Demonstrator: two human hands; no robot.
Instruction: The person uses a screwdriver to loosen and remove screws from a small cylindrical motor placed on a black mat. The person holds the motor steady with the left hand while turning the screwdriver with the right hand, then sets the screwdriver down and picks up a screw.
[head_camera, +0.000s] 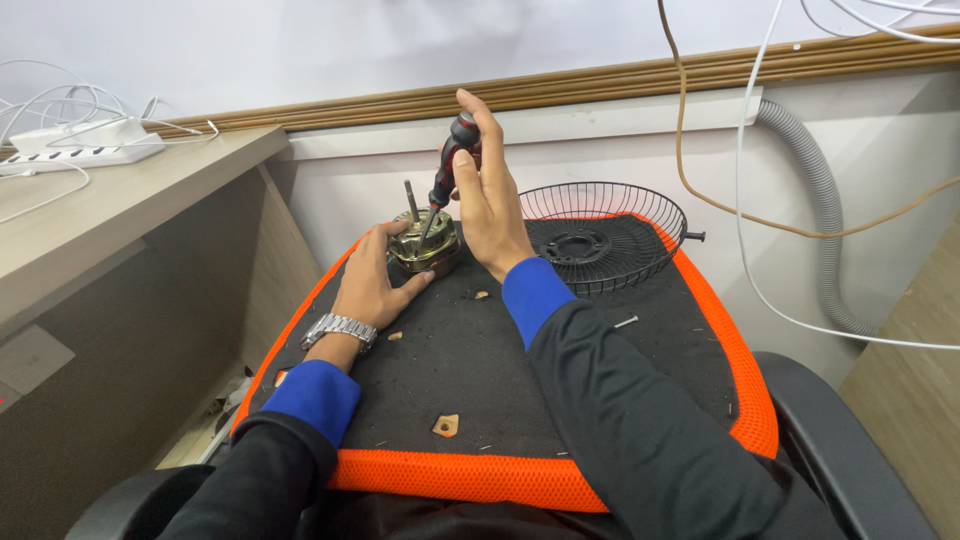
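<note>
Gripping the screwdriver (452, 160) upright, the right hand (490, 200) drives its tip into the fan motor (425, 243). The left hand (370, 285) clasps the motor's side; it should stay braced and the shaft square to the screw.

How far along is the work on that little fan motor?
Already done: the wire fan guard lies apart on the black cushion, with a loose screw beside it. In hand: the left hand steadies the motor while the right hand holds a screwdriver down into it. Left: the motor is not yet apart.
</note>
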